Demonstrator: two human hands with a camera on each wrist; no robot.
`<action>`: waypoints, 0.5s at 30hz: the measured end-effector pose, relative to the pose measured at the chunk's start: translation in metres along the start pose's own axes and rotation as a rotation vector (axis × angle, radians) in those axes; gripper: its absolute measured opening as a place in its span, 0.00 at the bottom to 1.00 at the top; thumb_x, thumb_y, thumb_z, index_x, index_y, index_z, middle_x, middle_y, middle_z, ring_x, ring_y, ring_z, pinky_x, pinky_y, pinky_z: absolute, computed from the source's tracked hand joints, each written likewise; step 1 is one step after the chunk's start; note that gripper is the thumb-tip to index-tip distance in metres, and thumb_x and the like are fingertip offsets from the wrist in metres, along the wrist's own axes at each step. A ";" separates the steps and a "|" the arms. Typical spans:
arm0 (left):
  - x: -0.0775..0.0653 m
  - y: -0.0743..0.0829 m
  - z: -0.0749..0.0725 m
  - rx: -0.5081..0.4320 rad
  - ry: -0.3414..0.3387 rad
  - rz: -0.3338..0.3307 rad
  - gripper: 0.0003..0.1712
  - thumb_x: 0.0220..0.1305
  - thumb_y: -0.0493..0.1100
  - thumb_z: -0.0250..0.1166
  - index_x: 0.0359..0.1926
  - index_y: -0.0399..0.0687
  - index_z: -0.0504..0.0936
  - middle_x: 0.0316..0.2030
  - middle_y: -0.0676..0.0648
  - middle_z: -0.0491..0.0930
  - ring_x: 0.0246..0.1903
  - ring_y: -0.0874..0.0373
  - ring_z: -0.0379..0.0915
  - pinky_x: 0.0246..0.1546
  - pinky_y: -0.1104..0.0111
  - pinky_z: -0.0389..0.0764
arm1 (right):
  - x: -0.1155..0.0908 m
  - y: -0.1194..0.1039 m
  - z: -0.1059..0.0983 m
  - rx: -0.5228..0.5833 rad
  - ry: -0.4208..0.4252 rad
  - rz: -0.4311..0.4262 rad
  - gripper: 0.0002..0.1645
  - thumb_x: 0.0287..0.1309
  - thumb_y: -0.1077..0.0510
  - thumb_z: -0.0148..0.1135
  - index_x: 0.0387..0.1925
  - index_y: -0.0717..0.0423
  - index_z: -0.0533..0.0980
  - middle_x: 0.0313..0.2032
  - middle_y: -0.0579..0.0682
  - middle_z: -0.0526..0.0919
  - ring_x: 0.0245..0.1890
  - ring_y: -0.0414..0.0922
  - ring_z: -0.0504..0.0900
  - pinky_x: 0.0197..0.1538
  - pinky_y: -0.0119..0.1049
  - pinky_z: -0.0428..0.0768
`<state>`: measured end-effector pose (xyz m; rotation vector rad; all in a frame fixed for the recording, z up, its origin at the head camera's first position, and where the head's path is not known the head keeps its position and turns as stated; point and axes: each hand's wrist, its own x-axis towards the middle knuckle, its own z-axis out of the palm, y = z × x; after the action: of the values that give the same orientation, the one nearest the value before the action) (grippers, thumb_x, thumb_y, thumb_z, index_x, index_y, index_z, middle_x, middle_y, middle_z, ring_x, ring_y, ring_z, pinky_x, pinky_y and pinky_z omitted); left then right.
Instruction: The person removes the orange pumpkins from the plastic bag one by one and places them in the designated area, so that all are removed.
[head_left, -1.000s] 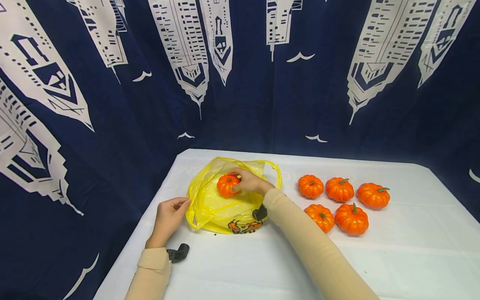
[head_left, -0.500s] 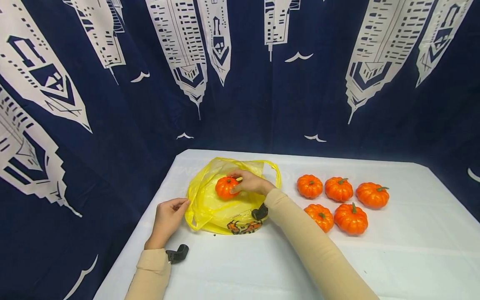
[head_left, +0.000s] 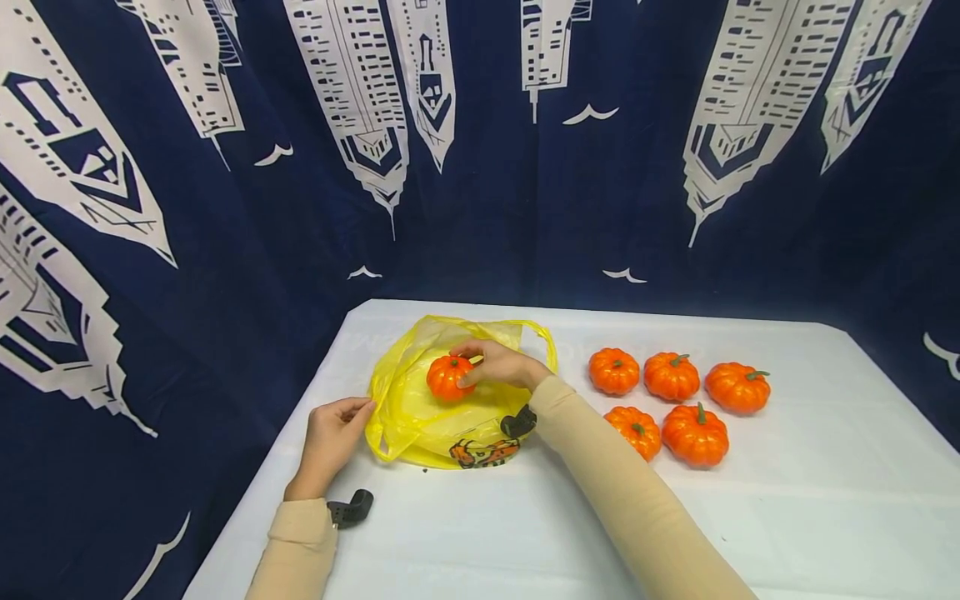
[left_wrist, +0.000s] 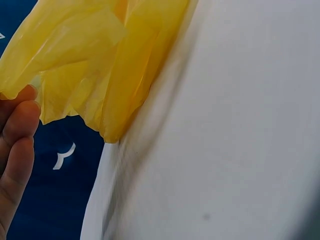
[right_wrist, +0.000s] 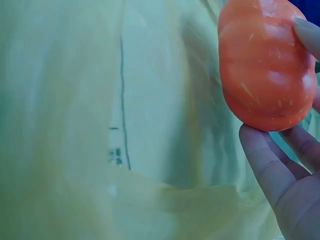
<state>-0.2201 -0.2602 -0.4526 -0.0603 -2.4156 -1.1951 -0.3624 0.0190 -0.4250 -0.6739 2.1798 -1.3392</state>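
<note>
A yellow plastic bag [head_left: 420, 442] with a dark and orange print lies with its mouth spread on the left part of the table. My left hand [head_left: 330, 442] pinches its left rim; in the left wrist view the fingertips [left_wrist: 22, 120] meet the thin plastic [left_wrist: 95, 60]. Inside the bag's mouth, my right hand [head_left: 498, 365] grips a small orange pumpkin [head_left: 446, 380] from its right side. Thumb and fingers span this pumpkin [right_wrist: 265, 70] in the right wrist view. Whether its underside touches the bag is hidden.
Several more orange pumpkins with green stems, among them one at the front [head_left: 696, 437], sit in two rows right of the bag. My right sleeve [head_left: 630, 492] partly covers one. The white-covered table [head_left: 450, 533] backs onto a dark blue curtain [head_left: 480, 225].
My right hand and the pumpkin have shifted slightly left and a little down within the bag. My left hand keeps its pinch on the rim. The whole view has drifted a little.
</note>
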 end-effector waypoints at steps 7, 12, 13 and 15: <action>-0.001 -0.002 0.001 0.000 0.000 0.011 0.07 0.63 0.37 0.69 0.38 0.37 0.90 0.29 0.42 0.88 0.23 0.64 0.78 0.25 0.75 0.78 | -0.008 -0.008 -0.004 0.005 -0.024 -0.006 0.38 0.55 0.61 0.72 0.67 0.52 0.71 0.69 0.56 0.70 0.68 0.55 0.67 0.72 0.50 0.67; 0.000 -0.002 0.001 0.008 0.004 0.020 0.07 0.63 0.37 0.70 0.38 0.37 0.90 0.28 0.42 0.88 0.23 0.64 0.77 0.25 0.75 0.77 | -0.016 -0.022 -0.004 -0.014 -0.055 -0.019 0.38 0.54 0.61 0.72 0.67 0.53 0.71 0.67 0.55 0.71 0.66 0.54 0.69 0.69 0.48 0.70; 0.000 -0.001 0.001 0.008 0.002 0.016 0.07 0.63 0.37 0.69 0.38 0.37 0.90 0.28 0.42 0.88 0.23 0.64 0.77 0.25 0.75 0.77 | -0.017 -0.024 -0.003 -0.016 -0.061 -0.020 0.38 0.54 0.61 0.72 0.67 0.52 0.71 0.67 0.55 0.71 0.66 0.54 0.69 0.69 0.47 0.71; 0.000 -0.001 0.001 0.009 -0.002 0.011 0.07 0.63 0.37 0.69 0.39 0.37 0.90 0.29 0.42 0.88 0.24 0.63 0.77 0.25 0.75 0.78 | -0.020 -0.030 -0.002 -0.022 -0.070 -0.023 0.38 0.54 0.61 0.72 0.67 0.52 0.71 0.67 0.54 0.71 0.66 0.54 0.69 0.68 0.46 0.72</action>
<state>-0.2202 -0.2600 -0.4538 -0.0713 -2.4189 -1.1801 -0.3438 0.0214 -0.3943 -0.7458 2.1407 -1.2852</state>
